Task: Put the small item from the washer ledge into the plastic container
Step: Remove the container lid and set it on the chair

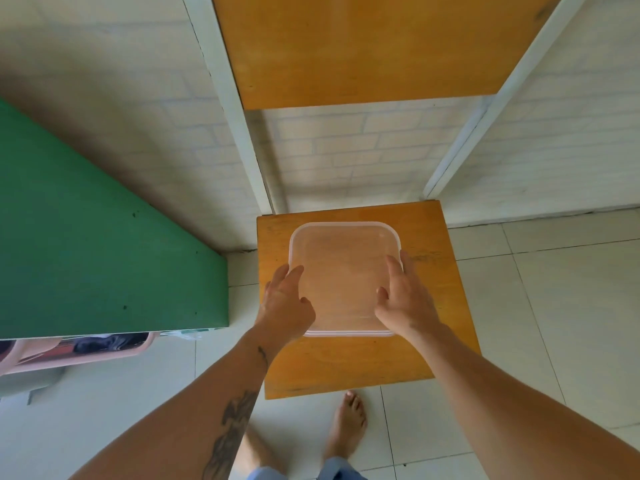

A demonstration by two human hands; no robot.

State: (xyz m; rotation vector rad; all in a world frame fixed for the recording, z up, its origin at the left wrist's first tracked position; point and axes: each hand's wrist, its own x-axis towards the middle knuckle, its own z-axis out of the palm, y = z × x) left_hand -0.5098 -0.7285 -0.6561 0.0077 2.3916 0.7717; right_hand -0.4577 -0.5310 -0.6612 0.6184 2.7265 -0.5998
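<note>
Looking down, you have both hands on the clear plastic container [343, 271], which sits on the lower wooden shelf [446, 306] of a white-framed rack. Your left hand [285, 306] rests at the container's near left corner, fingers loosely spread with the tips on its top surface and rim, not closed around anything. Your right hand [405, 299] lies over the near right corner, fingers extended along the right edge and thumb on the top surface, likewise open and flat rather than gripping. You cannot tell whether the top surface is a lid. No small item shows through the plastic, and neither hand carries one. An upper wooden shelf [363, 46] hangs above. A green panel [104, 254] stands to your left, with a pink basket [79, 355] beneath it. Your bare feet [348, 424] stand on the tiled floor [554, 323].
</note>
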